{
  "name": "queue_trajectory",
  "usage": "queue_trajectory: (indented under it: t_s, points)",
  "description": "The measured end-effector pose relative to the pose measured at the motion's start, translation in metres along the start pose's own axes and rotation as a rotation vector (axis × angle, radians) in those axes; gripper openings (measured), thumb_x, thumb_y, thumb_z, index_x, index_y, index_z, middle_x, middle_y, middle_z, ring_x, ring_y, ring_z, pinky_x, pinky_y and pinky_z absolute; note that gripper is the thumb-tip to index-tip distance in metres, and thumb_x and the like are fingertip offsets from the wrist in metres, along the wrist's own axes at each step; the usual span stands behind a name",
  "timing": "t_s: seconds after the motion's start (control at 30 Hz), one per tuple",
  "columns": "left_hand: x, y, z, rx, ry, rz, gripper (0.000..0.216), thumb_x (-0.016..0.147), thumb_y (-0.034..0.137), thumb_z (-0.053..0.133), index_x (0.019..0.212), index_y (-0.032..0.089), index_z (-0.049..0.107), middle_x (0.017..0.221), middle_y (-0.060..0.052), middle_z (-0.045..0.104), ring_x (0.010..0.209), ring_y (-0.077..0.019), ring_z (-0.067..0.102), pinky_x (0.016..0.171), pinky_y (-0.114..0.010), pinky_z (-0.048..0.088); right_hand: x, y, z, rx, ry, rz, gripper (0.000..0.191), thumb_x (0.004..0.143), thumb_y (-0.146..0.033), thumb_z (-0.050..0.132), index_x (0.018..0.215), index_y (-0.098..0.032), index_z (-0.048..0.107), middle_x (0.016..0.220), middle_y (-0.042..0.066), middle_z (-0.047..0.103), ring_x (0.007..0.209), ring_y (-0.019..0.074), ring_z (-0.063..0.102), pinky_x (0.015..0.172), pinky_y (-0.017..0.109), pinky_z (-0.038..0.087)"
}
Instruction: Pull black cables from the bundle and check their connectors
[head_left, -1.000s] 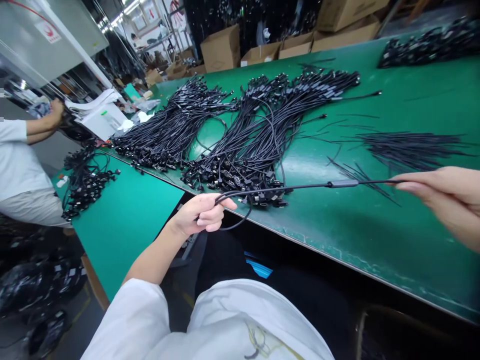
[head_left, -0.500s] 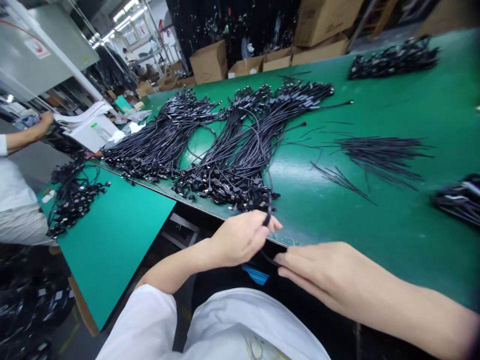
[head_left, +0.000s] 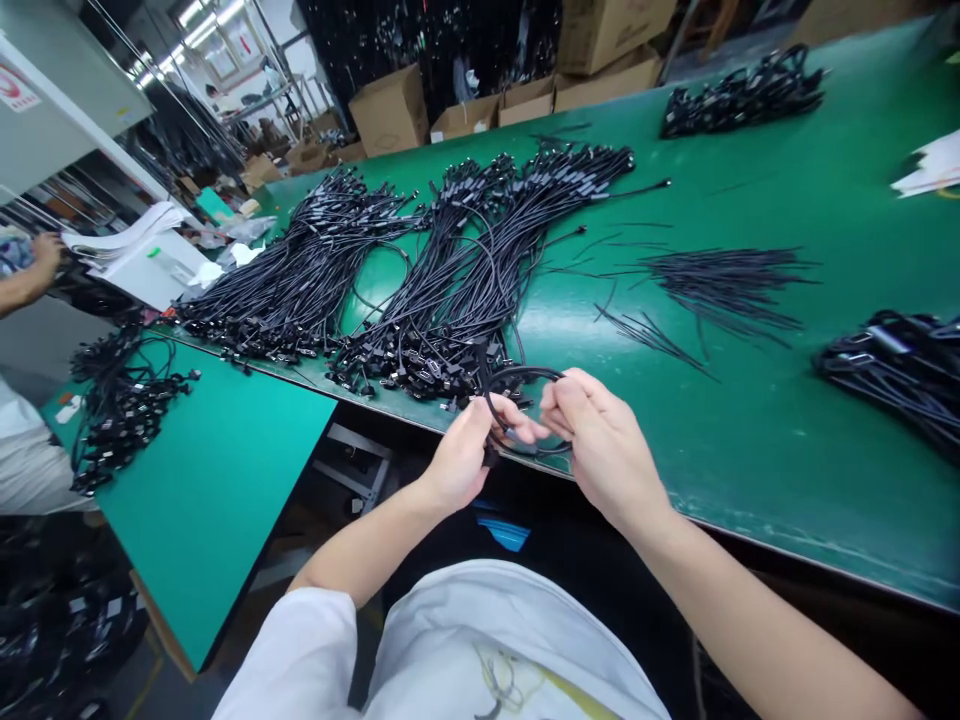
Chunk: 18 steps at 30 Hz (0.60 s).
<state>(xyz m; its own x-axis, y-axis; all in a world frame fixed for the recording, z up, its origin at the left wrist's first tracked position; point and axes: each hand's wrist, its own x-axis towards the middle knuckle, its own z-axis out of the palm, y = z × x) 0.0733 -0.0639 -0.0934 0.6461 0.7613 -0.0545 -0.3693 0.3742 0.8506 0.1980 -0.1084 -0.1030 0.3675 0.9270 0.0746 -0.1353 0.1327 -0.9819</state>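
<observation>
My left hand [head_left: 469, 450] and my right hand [head_left: 604, 440] meet at the near edge of the dark green table [head_left: 750, 440]. Both are closed on one thin black cable [head_left: 517, 375], which is bent into a small loop between them. Just beyond my fingers lies a big pile of the same black cables [head_left: 457, 270] with their connector ends toward me. A second pile [head_left: 292, 275] lies to its left. A loose fan of thin black ties [head_left: 720, 285] lies to the right of the piles.
A coiled cable bundle [head_left: 892, 370] sits at the right edge, another [head_left: 739, 95] at the far side. A lighter green table [head_left: 210, 480] at the left carries more cables [head_left: 112, 400]. A co-worker's arm [head_left: 26, 275] shows far left. Cardboard boxes [head_left: 390, 110] stand behind.
A second ago the cable was stretched straight between my hands. My right hand came in to the left hand, and the cable is now folded into a loop.
</observation>
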Motion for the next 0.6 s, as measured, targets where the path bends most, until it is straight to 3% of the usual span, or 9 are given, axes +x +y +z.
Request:
queue_trajectory:
  t_s: [0.13, 0.27, 0.33, 0.43, 0.53, 0.6]
  points:
    - [-0.001, -0.01, 0.005, -0.089, 0.049, -0.05, 0.055, 0.083, 0.072, 0.047, 0.071, 0.018, 0.049, 0.059, 0.002, 0.047, 0.062, -0.0132, 0.052, 0.068, -0.028, 0.044, 0.002, -0.006, 0.002, 0.16, -0.005, 0.089, 0.04, 0.088, -0.056, 0.059, 0.076, -0.019, 0.053, 0.067, -0.003, 0.045, 0.055, 0.0069, 0.042, 0.047, 0.018, 0.036]
    - [0.0, 0.0, 0.001, -0.219, 0.097, -0.027, 0.044, 0.09, 0.059, 0.051, 0.075, 0.018, 0.048, 0.056, 0.008, 0.034, 0.05, -0.0074, 0.036, 0.064, -0.024, 0.039, 0.006, -0.01, -0.006, 0.41, -0.173, 0.3, 0.041, 0.076, -0.051, 0.075, 0.069, -0.017, 0.053, 0.073, -0.001, 0.05, 0.068, 0.0094, 0.052, 0.064, 0.021, 0.051]
    - [-0.001, 0.0, -0.003, -0.21, 0.044, -0.081, 0.041, 0.089, 0.056, 0.057, 0.078, 0.017, 0.052, 0.056, 0.008, 0.035, 0.049, -0.0067, 0.035, 0.061, -0.023, 0.037, 0.008, -0.011, -0.007, 0.525, -0.183, 0.397, 0.045, 0.07, -0.052, 0.079, 0.066, -0.017, 0.05, 0.078, 0.0, 0.053, 0.071, 0.0109, 0.055, 0.064, 0.023, 0.054]
    - [-0.007, -0.01, -0.005, -0.142, -0.076, -0.155, 0.045, 0.085, 0.058, 0.061, 0.077, 0.015, 0.055, 0.058, 0.006, 0.04, 0.053, -0.0089, 0.044, 0.065, -0.026, 0.039, 0.01, -0.012, -0.004, 0.626, -0.044, 0.462, 0.055, 0.065, -0.058, 0.08, 0.06, -0.018, 0.043, 0.078, 0.002, 0.056, 0.069, 0.013, 0.058, 0.055, 0.024, 0.054]
    - [-0.015, -0.022, -0.003, -0.115, -0.089, -0.137, 0.047, 0.085, 0.061, 0.058, 0.075, 0.015, 0.054, 0.059, 0.005, 0.041, 0.057, -0.0102, 0.047, 0.069, -0.028, 0.039, 0.009, -0.016, 0.004, 0.625, 0.154, 0.393, 0.051, 0.067, -0.064, 0.076, 0.067, -0.018, 0.054, 0.078, 0.003, 0.06, 0.077, 0.0147, 0.063, 0.068, 0.024, 0.059]
    - [-0.018, -0.027, -0.002, -0.079, -0.065, -0.086, 0.047, 0.086, 0.061, 0.056, 0.076, 0.016, 0.052, 0.057, 0.006, 0.038, 0.054, -0.009, 0.042, 0.064, -0.026, 0.035, 0.006, -0.018, 0.009, 0.571, 0.177, 0.302, 0.054, 0.069, -0.069, 0.072, 0.082, -0.018, 0.063, 0.088, 0.005, 0.065, 0.086, 0.0163, 0.066, 0.076, 0.025, 0.06]
